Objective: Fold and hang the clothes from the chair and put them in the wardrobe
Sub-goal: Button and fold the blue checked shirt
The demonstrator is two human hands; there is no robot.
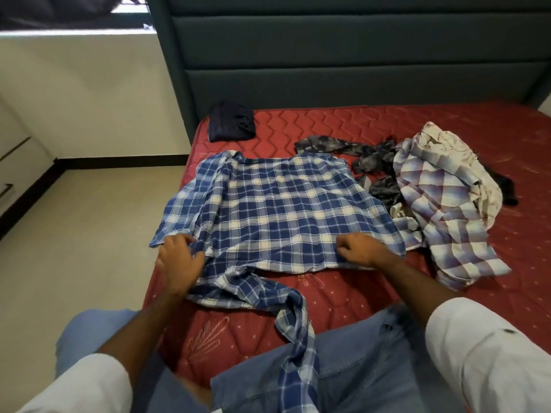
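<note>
The fingers (186, 242) of the left hand (179, 263) curl into the cloth of the blue plaid shirt (277, 210) at about 8 o'clock on its spread body, pinching a fold where the left sleeve joins the side. The fingers (343, 250) of the right hand (357, 248) are curled too and press down on the shirt's lower hem at about 5 o'clock; whether they pinch the cloth or only rest on it I cannot tell. The shirt lies flat and face down on the red mattress (328, 120), collar end toward 12 o'clock, with one sleeve (295, 329) trailing off the near edge toward 6 o'clock across the person's blue jeans (357, 368). At 3 o'clock from the shirt, touching its right edge, sits a loose heap: a pale purple checked shirt (447, 216), a cream garment (453, 144) on top of it, and a grey patterned garment (357, 153) stretching toward 1 o'clock. At 11 o'clock, near the mattress corner and apart from the shirt, lies a folded dark navy garment (231, 122). Behind the mattress stands a dark padded headboard (328, 55). Both forearms come out of rolled white sleeves (483, 353).
</note>
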